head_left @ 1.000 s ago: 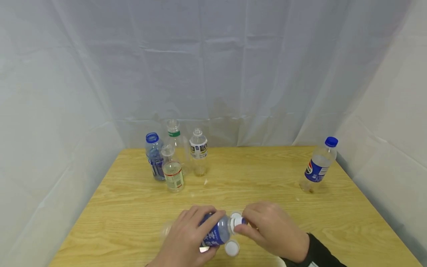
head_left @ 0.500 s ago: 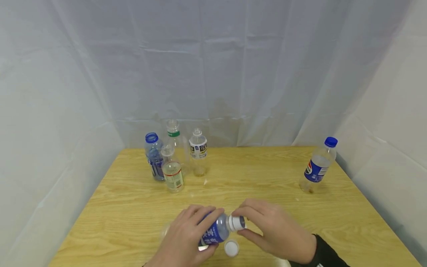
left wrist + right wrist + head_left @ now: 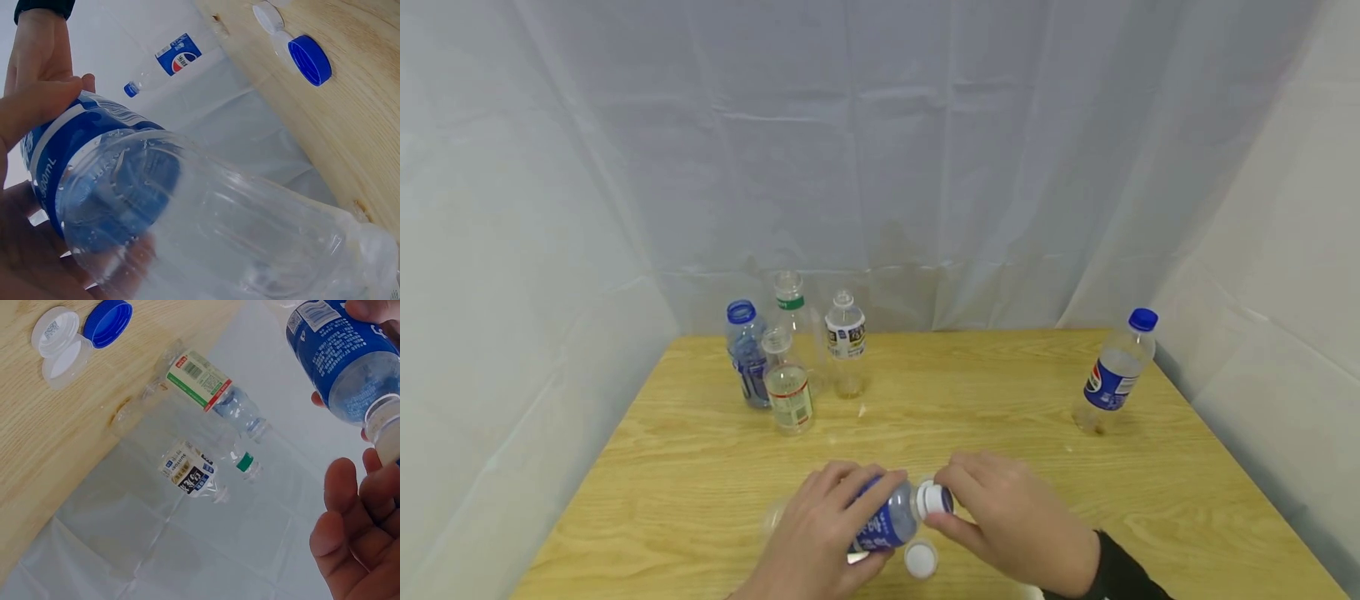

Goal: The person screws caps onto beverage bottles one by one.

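Observation:
In the head view my left hand (image 3: 816, 533) grips a clear plastic bottle (image 3: 901, 512) with a blue label, tilted with its neck to the right. A white cap (image 3: 934, 500) with a blue top sits at the bottle's neck. My right hand (image 3: 1011, 525) pinches this cap between thumb and forefinger. In the left wrist view the bottle's clear lower body (image 3: 262, 231) fills the foreground. The right wrist view shows the curled fingers (image 3: 340, 487) beside the neck, with the cap partly cut off by the edge. Below the bottle a loose white cap (image 3: 921, 559) lies on the table.
Uncapped bottles stand at the back left: a blue one (image 3: 747, 358), a green-banded one (image 3: 791, 302), one with a pale label (image 3: 792, 404) and another with a black-and-white label (image 3: 847, 337). A blue-capped bottle (image 3: 1111, 383) stands right. A blue cap (image 3: 310, 60) lies on the table.
My right hand's thumb and forefinger were at the cap, spread apart from each other half a second ago, and now close on it again. The left hand and the bottle stay nearly still.

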Demonstrator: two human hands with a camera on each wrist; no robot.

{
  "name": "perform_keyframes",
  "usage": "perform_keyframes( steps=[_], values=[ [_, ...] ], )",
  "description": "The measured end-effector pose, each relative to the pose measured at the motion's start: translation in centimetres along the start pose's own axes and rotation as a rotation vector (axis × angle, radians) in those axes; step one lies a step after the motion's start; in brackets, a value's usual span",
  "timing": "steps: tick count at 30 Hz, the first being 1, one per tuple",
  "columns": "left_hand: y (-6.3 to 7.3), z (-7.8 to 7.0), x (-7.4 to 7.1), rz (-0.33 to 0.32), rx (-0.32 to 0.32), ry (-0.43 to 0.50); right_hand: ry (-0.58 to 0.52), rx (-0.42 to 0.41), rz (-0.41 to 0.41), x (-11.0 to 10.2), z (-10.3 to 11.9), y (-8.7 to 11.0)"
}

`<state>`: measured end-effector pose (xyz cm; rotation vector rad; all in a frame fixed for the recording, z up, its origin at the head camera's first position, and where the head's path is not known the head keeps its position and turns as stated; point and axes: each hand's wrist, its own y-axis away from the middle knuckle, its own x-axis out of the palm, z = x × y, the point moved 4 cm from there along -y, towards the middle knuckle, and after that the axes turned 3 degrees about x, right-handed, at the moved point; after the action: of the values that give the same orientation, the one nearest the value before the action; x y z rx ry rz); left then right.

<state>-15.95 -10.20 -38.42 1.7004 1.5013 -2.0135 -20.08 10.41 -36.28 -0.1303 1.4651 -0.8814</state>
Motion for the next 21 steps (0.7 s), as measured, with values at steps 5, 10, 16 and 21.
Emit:
perform_keyframes(
  steps=[5,10,16,21],
  values=[
    [-0.10,-0.15,-0.05,-0.027,0.024,-0.003,0.046,0.030,0.007,0.34,0.11,-0.09],
    [-0.11,-0.22,-0.09,-0.028,0.024,0.016,0.026,0.080,0.007,0.69,0.15,-0.22],
    [-0.15,0.21,-0.11,0.024,-0.040,0.055,-0.124,0.080,-0.044,0.81,-0.18,-0.22],
    [0.10,0.56,-0.18,0.044,-0.089,0.101,-0.231,0.009,-0.014,0.26,-0.40,0.12]
  ],
)
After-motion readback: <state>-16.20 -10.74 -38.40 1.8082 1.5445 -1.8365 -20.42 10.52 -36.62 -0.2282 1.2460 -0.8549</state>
